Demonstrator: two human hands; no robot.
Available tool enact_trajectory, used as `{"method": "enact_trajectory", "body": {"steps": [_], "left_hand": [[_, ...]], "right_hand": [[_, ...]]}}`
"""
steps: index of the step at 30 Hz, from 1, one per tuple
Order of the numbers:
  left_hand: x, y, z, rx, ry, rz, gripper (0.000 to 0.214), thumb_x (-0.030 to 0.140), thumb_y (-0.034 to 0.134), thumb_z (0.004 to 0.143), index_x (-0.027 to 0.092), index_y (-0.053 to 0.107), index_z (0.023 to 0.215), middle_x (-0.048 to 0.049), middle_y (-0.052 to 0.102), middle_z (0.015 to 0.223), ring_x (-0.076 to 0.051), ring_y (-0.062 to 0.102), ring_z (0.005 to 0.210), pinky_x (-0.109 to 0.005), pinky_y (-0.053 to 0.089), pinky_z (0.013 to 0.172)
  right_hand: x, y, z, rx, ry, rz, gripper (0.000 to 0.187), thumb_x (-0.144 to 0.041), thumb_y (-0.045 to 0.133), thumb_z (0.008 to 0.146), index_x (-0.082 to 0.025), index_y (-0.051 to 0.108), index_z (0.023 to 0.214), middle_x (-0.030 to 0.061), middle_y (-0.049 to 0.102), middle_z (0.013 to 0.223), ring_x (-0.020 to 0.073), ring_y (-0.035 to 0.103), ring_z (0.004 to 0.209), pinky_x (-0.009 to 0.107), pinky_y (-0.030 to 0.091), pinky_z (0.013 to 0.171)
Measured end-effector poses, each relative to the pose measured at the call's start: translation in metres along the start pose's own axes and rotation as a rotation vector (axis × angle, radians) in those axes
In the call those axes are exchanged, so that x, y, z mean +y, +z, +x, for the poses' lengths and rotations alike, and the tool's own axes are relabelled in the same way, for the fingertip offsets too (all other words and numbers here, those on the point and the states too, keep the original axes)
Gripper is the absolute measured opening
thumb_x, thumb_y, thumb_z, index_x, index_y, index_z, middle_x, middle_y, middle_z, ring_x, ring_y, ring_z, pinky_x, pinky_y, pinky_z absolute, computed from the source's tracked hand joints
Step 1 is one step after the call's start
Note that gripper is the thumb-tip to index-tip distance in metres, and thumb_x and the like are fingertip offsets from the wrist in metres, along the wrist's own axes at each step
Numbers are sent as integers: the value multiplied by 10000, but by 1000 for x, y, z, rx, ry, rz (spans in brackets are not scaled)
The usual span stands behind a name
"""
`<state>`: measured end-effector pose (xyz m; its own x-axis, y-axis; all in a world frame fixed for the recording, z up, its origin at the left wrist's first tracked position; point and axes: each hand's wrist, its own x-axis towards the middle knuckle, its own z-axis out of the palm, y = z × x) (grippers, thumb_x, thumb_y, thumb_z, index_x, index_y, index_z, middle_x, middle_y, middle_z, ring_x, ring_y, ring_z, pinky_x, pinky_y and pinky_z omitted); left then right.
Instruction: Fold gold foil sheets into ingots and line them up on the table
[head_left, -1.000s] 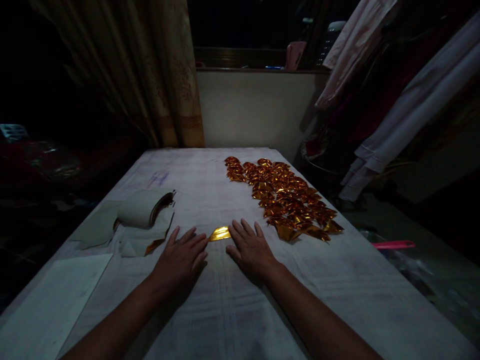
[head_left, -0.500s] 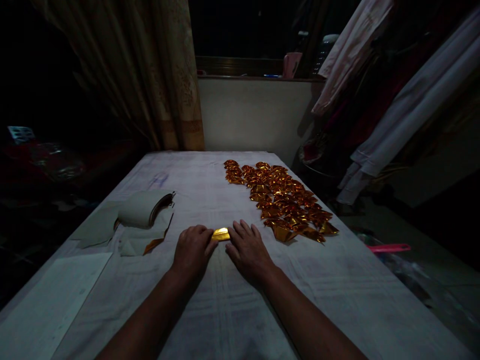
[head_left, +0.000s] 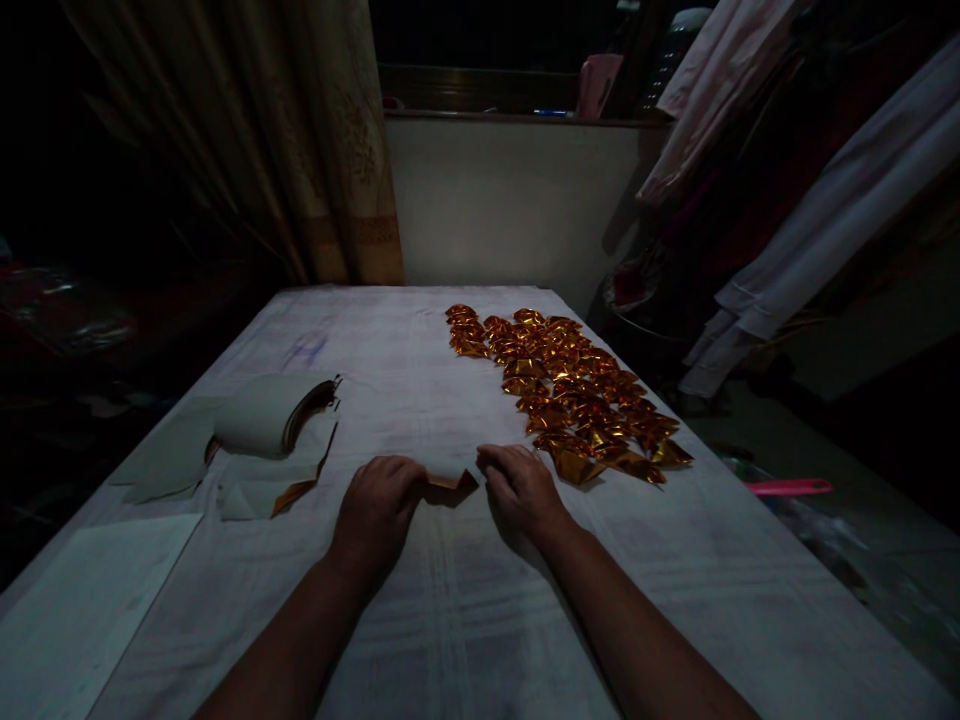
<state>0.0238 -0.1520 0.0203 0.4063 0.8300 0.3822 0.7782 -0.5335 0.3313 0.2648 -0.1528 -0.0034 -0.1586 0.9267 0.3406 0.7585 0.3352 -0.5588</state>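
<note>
My left hand (head_left: 377, 508) is closed on the left end of a small sheet of gold foil paper (head_left: 450, 478). The sheet's pale backing faces up, and gold shows along its curled front edge and right corner. Just off that right corner is my right hand (head_left: 523, 490), its fingers slightly bent and apart from the thumb, holding nothing I can see. To the right lie many folded gold foil pieces (head_left: 570, 385) in loose rows. A curved stack of pale-backed foil sheets (head_left: 259, 412) rests on the left of the table.
A pale plaid cloth covers the table (head_left: 465, 620). At the left front lies a flat white sheet (head_left: 105, 600). Behind are a curtain (head_left: 330, 170) and a sill with a pink mug (head_left: 598, 85). Clothes (head_left: 840, 220) hang at right, above a pink handle (head_left: 791, 487).
The narrow gold strip between both hands has given way to a pale-backed sheet with a curled edge. My right hand has moved right, off the paper. The view has shifted slightly.
</note>
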Motion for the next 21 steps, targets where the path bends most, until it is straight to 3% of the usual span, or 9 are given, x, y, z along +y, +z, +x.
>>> {"method": "enact_trajectory", "body": {"steps": [6,13,16,21], "left_hand": [[5,-6,-1,-78,10,58,136,198,515,945,229,644,972,-52,735,987,-262,661,917,-413,472,800],[35,1,-9,37,79,67,303,313,565,943,206,637,1217,-128,673,1278,-307,613,1168,-474,493,970],[39,10,-10,2,149,48,308,283,528,979,245,637,1265,-104,682,1232,-259,643,1098,-415,538,909],[32,17,-9,21,162,59,254,304,484,1018,264,684,1169,-76,689,1151,-222,660,1008,-362,570,841]], "right_hand": [[-2,-2,-1,-91,-9,-6,471,-54,533,774,-235,694,1178,40,757,1066,221,651,1014,359,477,915],[-9,-1,-1,-59,-5,-34,395,-105,570,798,-215,676,1163,84,718,1156,251,616,1086,399,463,964],[-10,-1,-2,-67,-18,-34,415,-101,566,794,-207,672,1180,92,710,1174,254,605,1100,400,461,976],[-6,-1,-3,-102,-50,-5,591,-44,534,749,-246,628,1296,64,715,1182,239,610,1091,392,461,965]]}}
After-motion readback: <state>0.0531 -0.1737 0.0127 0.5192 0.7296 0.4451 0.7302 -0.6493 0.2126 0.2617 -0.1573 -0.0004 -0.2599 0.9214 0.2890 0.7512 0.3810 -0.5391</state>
